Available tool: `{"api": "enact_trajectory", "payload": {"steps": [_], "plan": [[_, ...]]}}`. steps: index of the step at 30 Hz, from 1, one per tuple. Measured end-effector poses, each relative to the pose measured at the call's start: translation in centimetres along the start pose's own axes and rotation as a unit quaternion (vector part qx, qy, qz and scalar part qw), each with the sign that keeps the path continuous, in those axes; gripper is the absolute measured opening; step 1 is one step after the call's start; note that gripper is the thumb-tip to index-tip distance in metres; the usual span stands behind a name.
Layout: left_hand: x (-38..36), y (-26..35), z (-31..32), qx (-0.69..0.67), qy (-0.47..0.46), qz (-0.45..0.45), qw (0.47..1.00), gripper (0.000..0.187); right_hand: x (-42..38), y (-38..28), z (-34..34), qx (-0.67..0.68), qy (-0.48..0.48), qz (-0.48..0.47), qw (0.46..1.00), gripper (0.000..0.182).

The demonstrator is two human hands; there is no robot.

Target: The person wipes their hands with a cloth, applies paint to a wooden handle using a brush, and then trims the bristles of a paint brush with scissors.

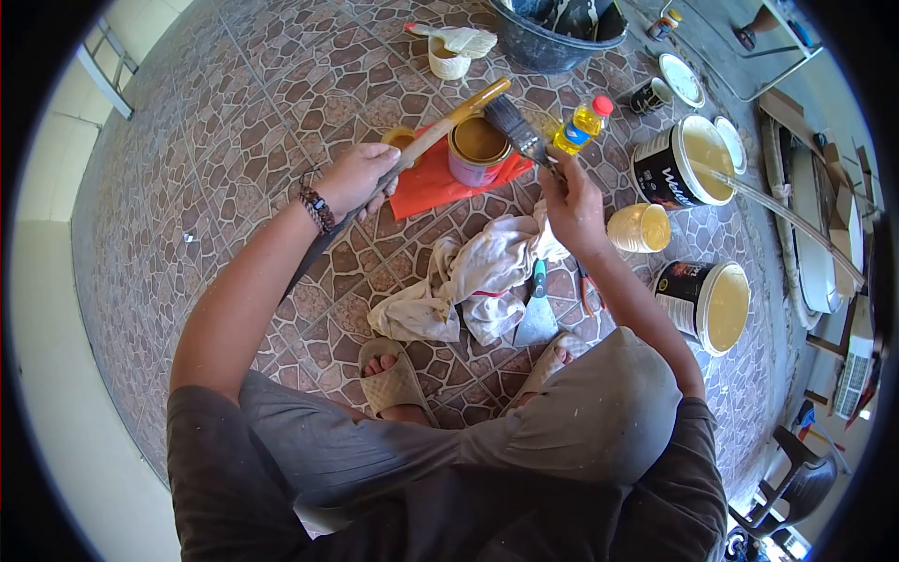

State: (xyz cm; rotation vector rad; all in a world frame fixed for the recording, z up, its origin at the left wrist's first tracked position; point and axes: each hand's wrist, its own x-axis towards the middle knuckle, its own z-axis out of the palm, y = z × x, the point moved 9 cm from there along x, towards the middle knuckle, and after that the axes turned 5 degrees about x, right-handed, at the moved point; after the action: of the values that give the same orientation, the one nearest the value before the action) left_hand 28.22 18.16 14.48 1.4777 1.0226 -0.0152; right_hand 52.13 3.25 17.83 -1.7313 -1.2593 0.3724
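Observation:
My left hand (361, 178) is wrapped round a long wooden piece (459, 110), whose upper end is coated yellow-brown. In my right hand (573, 201) is the handle of a dark-bristled paintbrush (515, 129), its bristles close to the coated end of the wood. Below them an open can (479, 150) of brown liquid stands on a red sheet (421, 195). A bottle of yellow liquid (581, 126) with a red cap is just beyond my right hand. A crumpled pale cloth (487, 267) lies nearer to me, with a green-handled scraper (537, 314) beside it.
At the right stand two black-and-white buckets (676, 169), (708, 304) and a cream container (640, 228). A dark basin (558, 42) is at the top, near a cup (448, 61) with a white brush on it. A black chair (796, 482) stands lower right.

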Motion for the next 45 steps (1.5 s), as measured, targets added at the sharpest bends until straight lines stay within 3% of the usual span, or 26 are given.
{"api": "enact_trajectory", "payload": {"steps": [15, 27, 37, 38, 39, 40, 42, 45], "plan": [[-0.4, -0.6, 0.5, -0.031, -0.012, -0.012, 0.999, 0.035, -0.3, -3.3, 4.8, 0.008, 0.008, -0.092, 0.996, 0.029], [-2.2, -1.5, -0.2, -0.031, -0.004, -0.028, 0.999, 0.03, 2.0, 0.2, 3.0, -0.105, 0.054, -0.076, 0.99, 0.027], [-3.7, -2.2, -1.8, -0.037, 0.009, -0.036, 0.999, 0.029, 2.3, 2.4, 1.4, -0.085, 0.086, -0.055, 0.991, 0.024], [-3.8, -2.4, -2.2, -0.027, 0.023, -0.037, 0.999, 0.029, 2.3, 4.9, 2.1, 0.051, 0.047, 0.074, 0.995, 0.022], [-3.9, -2.5, -2.7, -0.017, 0.037, -0.038, 0.998, 0.029, 1.5, 6.8, 3.4, 0.186, 0.006, 0.201, 0.962, 0.021], [-3.9, -2.7, -2.8, -0.017, 0.038, -0.039, 0.998, 0.029, 1.2, 6.6, 3.0, 0.186, 0.005, 0.201, 0.962, 0.021], [-4.0, -2.4, -3.2, -0.004, 0.042, -0.018, 0.999, 0.029, -0.5, 6.6, 5.4, 0.462, -0.088, 0.334, 0.817, 0.02], [-4.5, -1.8, -3.4, 0.016, 0.055, -0.006, 0.998, 0.029, -1.0, 5.2, 5.7, 0.525, -0.096, 0.357, 0.767, 0.022]]}}
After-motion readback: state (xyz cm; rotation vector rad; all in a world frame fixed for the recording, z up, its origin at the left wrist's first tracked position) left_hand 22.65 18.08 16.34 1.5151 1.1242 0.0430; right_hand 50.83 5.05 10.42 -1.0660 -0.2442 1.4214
